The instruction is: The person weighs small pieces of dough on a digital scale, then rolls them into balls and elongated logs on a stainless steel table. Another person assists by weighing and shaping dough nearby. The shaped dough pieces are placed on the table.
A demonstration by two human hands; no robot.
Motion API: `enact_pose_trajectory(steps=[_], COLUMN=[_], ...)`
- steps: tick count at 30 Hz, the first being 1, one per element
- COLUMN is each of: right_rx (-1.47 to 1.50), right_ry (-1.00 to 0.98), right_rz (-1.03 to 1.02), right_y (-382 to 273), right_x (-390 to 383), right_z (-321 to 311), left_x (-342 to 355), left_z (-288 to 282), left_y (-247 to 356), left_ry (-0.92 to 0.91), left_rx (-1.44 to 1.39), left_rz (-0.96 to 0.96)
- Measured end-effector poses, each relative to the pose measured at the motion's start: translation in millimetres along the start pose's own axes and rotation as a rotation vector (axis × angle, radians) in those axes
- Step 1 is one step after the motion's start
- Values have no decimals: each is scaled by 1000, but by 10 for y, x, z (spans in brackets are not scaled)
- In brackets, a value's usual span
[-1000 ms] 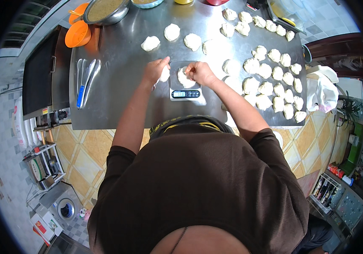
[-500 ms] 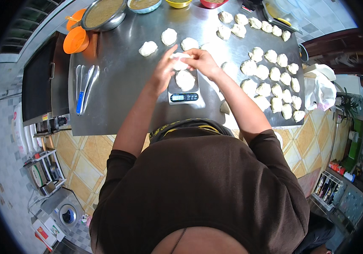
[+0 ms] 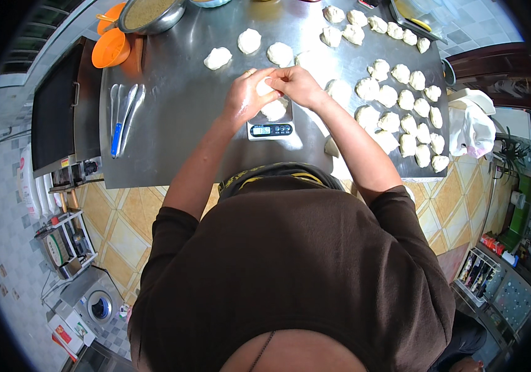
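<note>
Just above a small digital scale (image 3: 270, 130), my two hands meet around a white piece of dough (image 3: 265, 87). My left hand (image 3: 244, 96) closes round its left side, with the thumb across the front. Pinched fingers of my right hand (image 3: 297, 85) grip its right side. A second dough lump (image 3: 275, 111) rests on the scale's plate, partly covered by my left hand. Beyond my hands lie separate dough balls, including a left one (image 3: 218, 58), a middle one (image 3: 249, 41) and a right one (image 3: 280, 54).
Several rows of dough pieces (image 3: 407, 99) cover the right side of the steel table (image 3: 172, 124). Long-handled utensils (image 3: 123, 121), one with a blue handle, lie at left. Orange containers (image 3: 110, 49) and a metal bowl of filling (image 3: 152, 13) stand at the far left.
My hands have closed more tightly around the dough piece, and my left hand now covers part of the lump on the scale. The whole view has shifted slightly.
</note>
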State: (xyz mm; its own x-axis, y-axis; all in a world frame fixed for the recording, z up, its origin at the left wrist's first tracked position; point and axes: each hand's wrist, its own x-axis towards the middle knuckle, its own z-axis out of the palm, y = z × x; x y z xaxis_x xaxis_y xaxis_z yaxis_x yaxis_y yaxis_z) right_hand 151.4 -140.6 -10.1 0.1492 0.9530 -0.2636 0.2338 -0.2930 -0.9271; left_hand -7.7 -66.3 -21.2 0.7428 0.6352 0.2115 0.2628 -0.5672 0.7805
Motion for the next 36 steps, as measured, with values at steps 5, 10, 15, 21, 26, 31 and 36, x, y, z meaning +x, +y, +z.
enact_pose_trajectory(steps=[5,10,15,21,26,31,36], right_rx=[-276,-280,-64,-323,-436,258,323], right_ry=[146,292,208,89,34,-1,-58], right_rz=[-60,-125,-56,109,127,-23,-27], right_y=[4,5,524,673,773,292,21], right_x=[-24,-116,22,26,91,-2,2], right_z=[38,70,-60,245,91,86,-68], left_x=[-40,-110,-333,-193,-219,-89,117], left_z=[23,78,-35,-119,-101,126,-76], left_y=[-12,-192,-1014,-484,-648,-528,31], left_ry=[-2,13,-68,-23,14,150,23], left_rx=[132,279,26,-401,-650,-1204,-1402], left_rz=[13,-45,-406,-735,-761,-532,-505])
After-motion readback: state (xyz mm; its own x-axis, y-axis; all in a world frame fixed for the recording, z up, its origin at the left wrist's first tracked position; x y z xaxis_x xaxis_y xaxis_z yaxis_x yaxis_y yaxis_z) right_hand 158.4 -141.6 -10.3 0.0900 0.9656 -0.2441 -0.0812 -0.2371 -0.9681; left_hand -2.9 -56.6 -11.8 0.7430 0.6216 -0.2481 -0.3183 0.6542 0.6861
